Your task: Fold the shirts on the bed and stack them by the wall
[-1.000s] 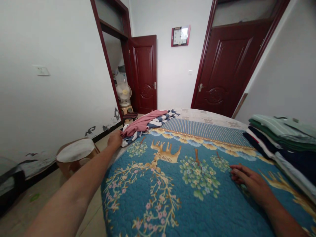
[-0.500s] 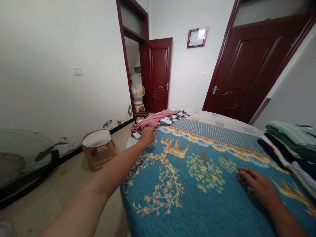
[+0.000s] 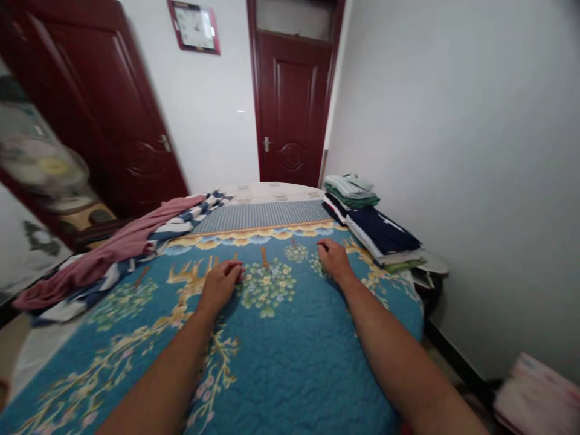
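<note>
A blue quilted cover (image 3: 299,344) with deer, trees and blossom branches is spread flat over the table. My left hand (image 3: 222,281) is just above or on the cover, beside the printed tree, fingers loosely bent and nothing visible in them. My right hand (image 3: 334,258) is farther right over the cover, near the folded clothes; its fingers are loosely curled and partly hidden, with no item showing. A pink garment (image 3: 131,238) lies bunched along the left edge, over a navy-and-white striped garment (image 3: 179,228). Folded dark clothes (image 3: 383,229) are stacked at the right edge.
Green folded clothes (image 3: 351,188) form another pile behind the dark ones. A pale patterned tablecloth (image 3: 267,192) shows at the far edge. A wall borders the right side, with a pinkish package (image 3: 537,393) low down. A fan (image 3: 45,166) stands at left behind the table.
The view has turned right. My left hand has left the pink and striped garments and come over the middle of the cover. The folded stacks are now fully in view.
</note>
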A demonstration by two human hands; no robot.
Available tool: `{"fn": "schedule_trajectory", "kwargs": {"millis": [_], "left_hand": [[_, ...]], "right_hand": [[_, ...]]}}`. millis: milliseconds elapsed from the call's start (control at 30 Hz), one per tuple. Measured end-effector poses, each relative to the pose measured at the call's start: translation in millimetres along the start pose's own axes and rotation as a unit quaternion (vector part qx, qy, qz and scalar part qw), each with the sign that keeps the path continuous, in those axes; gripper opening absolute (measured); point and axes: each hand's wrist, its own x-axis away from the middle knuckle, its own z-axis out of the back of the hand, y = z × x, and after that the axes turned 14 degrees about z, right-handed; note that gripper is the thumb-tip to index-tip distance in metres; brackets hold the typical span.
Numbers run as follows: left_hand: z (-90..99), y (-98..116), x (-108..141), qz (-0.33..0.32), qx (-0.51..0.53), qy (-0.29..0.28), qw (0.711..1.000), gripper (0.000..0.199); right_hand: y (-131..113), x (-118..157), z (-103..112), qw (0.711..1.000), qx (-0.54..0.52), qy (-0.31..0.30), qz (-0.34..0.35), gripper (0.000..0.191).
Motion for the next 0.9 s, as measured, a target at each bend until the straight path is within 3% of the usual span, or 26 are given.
{"fn": "schedule_trajectory", "kwargs": {"millis": [167,333,467,667,900], "left_hand": [[7.5,-4,-4,0.016,-0.017,-0.007,1.000,0.044],[2.3,1,-3,-0.015,-0.111,-0.004,0.994,0.044],[1.4,3,-2,-0.026,-0.143,0.001,0.989,0.042],[1.2,0,-2,-0.035,-0.149,-0.003,0.988,0.042],[0.3,-5,-6,-0.043,-0.173,-0.013,0.984,0.046]], "right_hand": [[11,-9,26,0.985,0.100,0.141,0.000,0.037],[37,-4,66,0.923,0.271,0.268,-0.041,0.049],[67,10,87,0.878,0.326,0.316,-0.152,0.070],[97,16,101,0.844,0.272,0.379,-0.263,0.086],[101,18,105,0.859,0.261,0.342,-0.278,0.078]]}}
